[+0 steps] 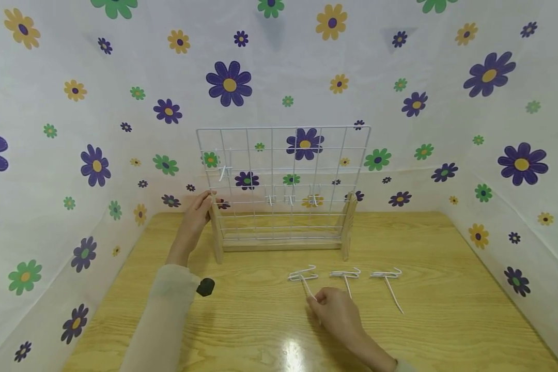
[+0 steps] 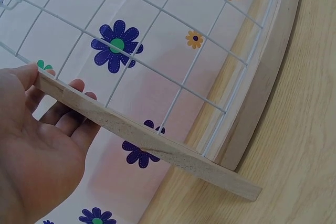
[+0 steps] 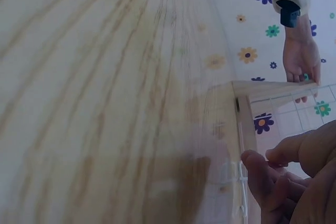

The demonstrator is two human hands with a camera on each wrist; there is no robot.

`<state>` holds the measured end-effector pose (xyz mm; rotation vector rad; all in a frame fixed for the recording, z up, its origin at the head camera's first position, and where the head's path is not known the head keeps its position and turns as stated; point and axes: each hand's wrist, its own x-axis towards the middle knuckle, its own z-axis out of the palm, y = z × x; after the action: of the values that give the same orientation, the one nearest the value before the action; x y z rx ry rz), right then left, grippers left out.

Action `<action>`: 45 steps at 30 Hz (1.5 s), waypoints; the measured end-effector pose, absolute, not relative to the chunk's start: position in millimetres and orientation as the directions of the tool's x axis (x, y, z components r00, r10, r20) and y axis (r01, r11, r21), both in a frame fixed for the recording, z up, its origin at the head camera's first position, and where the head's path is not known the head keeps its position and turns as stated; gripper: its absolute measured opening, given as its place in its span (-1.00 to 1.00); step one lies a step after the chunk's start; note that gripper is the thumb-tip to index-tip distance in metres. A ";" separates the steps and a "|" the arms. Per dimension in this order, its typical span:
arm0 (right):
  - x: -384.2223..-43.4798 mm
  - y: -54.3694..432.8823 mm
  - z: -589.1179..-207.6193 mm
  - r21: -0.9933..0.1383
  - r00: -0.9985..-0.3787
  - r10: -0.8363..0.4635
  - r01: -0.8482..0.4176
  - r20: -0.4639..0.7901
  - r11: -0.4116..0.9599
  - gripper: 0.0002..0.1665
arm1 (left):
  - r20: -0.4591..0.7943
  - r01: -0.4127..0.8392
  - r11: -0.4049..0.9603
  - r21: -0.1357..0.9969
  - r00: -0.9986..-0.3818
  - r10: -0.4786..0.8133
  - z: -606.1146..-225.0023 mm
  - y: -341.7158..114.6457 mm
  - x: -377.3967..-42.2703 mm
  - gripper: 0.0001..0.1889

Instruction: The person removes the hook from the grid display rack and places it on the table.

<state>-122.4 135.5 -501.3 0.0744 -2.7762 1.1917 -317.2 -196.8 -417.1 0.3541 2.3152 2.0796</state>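
Observation:
A white wire grid panel (image 1: 282,168) stands upright in a wooden stand (image 1: 281,247). My left hand (image 1: 197,217) grips the top of the stand's left post (image 2: 157,148), thumb on one side and fingers on the other. On the table before the stand lie three white wire hooks: a left hook (image 1: 302,276), a middle hook (image 1: 345,275) and a right hook (image 1: 387,275). The tip of the left hook's prong is pinched between thumb and fingers of my right hand (image 1: 338,312). In the right wrist view, curled fingers (image 3: 270,182) mostly hide that hook.
One hook (image 1: 224,171) hangs high on the panel's left side. Lower down, three more hang in a row, among them a middle one (image 1: 290,199). Flower-patterned cloth (image 1: 279,62) surrounds the wooden table (image 1: 446,289) at the back and sides.

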 end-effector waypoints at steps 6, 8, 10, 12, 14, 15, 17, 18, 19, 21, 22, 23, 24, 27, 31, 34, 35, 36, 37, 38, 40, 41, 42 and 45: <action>-123.4 132.8 -501.7 -0.653 -0.977 -0.083 -0.193 0.196 0.732 -0.80 | 0.150 0.170 0.105 0.980 -0.972 0.179 -417.0 -197.0 -317.3 -0.43; -124.0 132.0 -502.2 -0.639 -0.976 -0.099 -0.203 0.194 0.742 -0.81 | 0.148 0.169 0.106 0.980 -0.973 0.178 -417.1 -197.2 -317.4 -0.43; -124.8 131.4 -503.2 -0.626 -0.977 -0.110 -0.201 0.181 0.754 -0.81 | 0.145 0.166 0.106 0.980 -0.973 0.177 -416.6 -197.2 -316.6 -0.43; -125.4 131.0 -504.1 -0.624 -0.980 -0.115 -0.192 0.163 0.757 -0.79 | 0.144 0.164 0.105 0.981 -0.974 0.177 -416.2 -197.1 -316.0 -0.44; -125.9 130.1 -504.8 -0.620 -0.982 -0.118 -0.185 0.148 0.763 -0.72 | 0.143 0.164 0.108 0.980 -0.974 0.176 -415.8 -196.9 -315.7 -0.43; -126.1 129.8 -505.1 -0.613 -0.982 -0.118 -0.184 0.147 0.768 -0.68 | 0.142 0.162 0.109 0.981 -0.974 0.177 -415.9 -196.8 -316.0 -0.43; -126.6 129.4 -505.9 -0.598 -0.980 -0.123 -0.194 0.158 0.778 -0.61 | 0.139 0.159 0.106 0.982 -0.975 0.176 -416.3 -197.0 -316.7 -0.43; -126.8 129.1 -506.5 -0.589 -0.979 -0.124 -0.196 0.160 0.784 -0.59 | 0.137 0.157 0.109 0.982 -0.975 0.173 -416.8 -197.1 -317.2 -0.43; -126.9 128.9 -507.1 -0.580 -0.979 -0.121 -0.194 0.161 0.791 -0.58 | 0.133 0.154 0.114 0.981 -0.976 0.171 -417.4 -197.2 -317.6 -0.43; -126.8 128.5 -508.5 -0.564 -0.980 -0.118 -0.189 0.161 0.804 -0.61 | 0.126 0.147 0.119 0.982 -0.978 0.165 -419.2 -197.8 -318.8 -0.42; -126.9 128.5 -509.3 -0.559 -0.980 -0.120 -0.189 0.159 0.807 -0.62 | 0.124 0.144 0.120 0.982 -0.979 0.163 -419.9 -198.1 -319.1 -0.42; -126.8 128.5 -509.7 -0.557 -0.981 -0.120 -0.185 0.153 0.809 -0.64 | 0.122 0.143 0.125 0.982 -0.980 0.160 -420.6 -198.3 -319.6 -0.42; -126.8 128.4 -510.3 -0.554 -0.982 -0.119 -0.183 0.149 0.812 -0.64 | 0.122 0.143 0.127 0.982 -0.980 0.159 -420.9 -198.4 -319.6 -0.41; -127.3 128.5 -511.1 -0.554 -0.980 -0.126 -0.191 0.153 0.811 -0.64 | 0.129 0.149 0.126 0.981 -0.979 0.160 -421.0 -198.4 -319.3 -0.41; -127.2 127.6 -511.2 -0.553 -0.980 -0.121 -0.190 0.159 0.811 -0.63 | 0.138 0.159 0.122 0.980 -0.976 0.166 -419.6 -198.3 -318.2 -0.42; -125.1 125.1 -511.1 -0.548 -0.982 -0.107 -0.174 0.153 0.818 -0.63 | 0.136 0.157 0.113 0.981 -0.975 0.173 -418.9 -199.1 -317.2 -0.42; -124.4 124.4 -511.1 -0.549 -0.983 -0.103 -0.171 0.152 0.818 -0.63 | 0.136 0.158 0.112 0.981 -0.975 0.178 -418.9 -199.5 -317.1 -0.42; -123.8 123.6 -511.2 -0.550 -0.983 -0.101 -0.168 0.151 0.818 -0.63 | 0.136 0.158 0.110 0.981 -0.974 0.181 -418.6 -199.7 -316.6 -0.43; -123.2 122.9 -511.3 -0.552 -0.984 -0.099 -0.167 0.150 0.817 -0.63 | 0.136 0.158 0.109 0.981 -0.973 0.186 -418.7 -200.1 -316.4 -0.43; -122.5 122.3 -511.3 -0.554 -0.984 -0.098 -0.165 0.149 0.816 -0.63 | 0.135 0.158 0.111 0.981 -0.973 0.188 -418.5 -200.5 -316.0 -0.43; -121.3 121.1 -511.4 -0.559 -0.984 -0.099 -0.167 0.150 0.812 -0.64 | 0.134 0.157 0.111 0.981 -0.972 0.194 -418.9 -201.5 -316.0 -0.44; -120.6 120.5 -511.6 -0.561 -0.984 -0.100 -0.168 0.151 0.810 -0.64 | 0.131 0.155 0.111 0.982 -0.972 0.195 -418.9 -202.1 -315.8 -0.44; -119.9 119.8 -511.7 -0.560 -0.984 -0.100 -0.168 0.151 0.812 -0.65 | 0.129 0.153 0.112 0.982 -0.972 0.195 -418.9 -202.6 -315.6 -0.44; -118.0 117.7 -512.1 -0.554 -0.984 -0.097 -0.165 0.149 0.816 -0.67 | 0.125 0.149 0.111 0.983 -0.972 0.198 -419.7 -203.8 -315.8 -0.44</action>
<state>-118.0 117.7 -512.1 0.2090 -2.8842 0.8955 -315.8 -203.8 -419.7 0.3623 2.3131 2.0383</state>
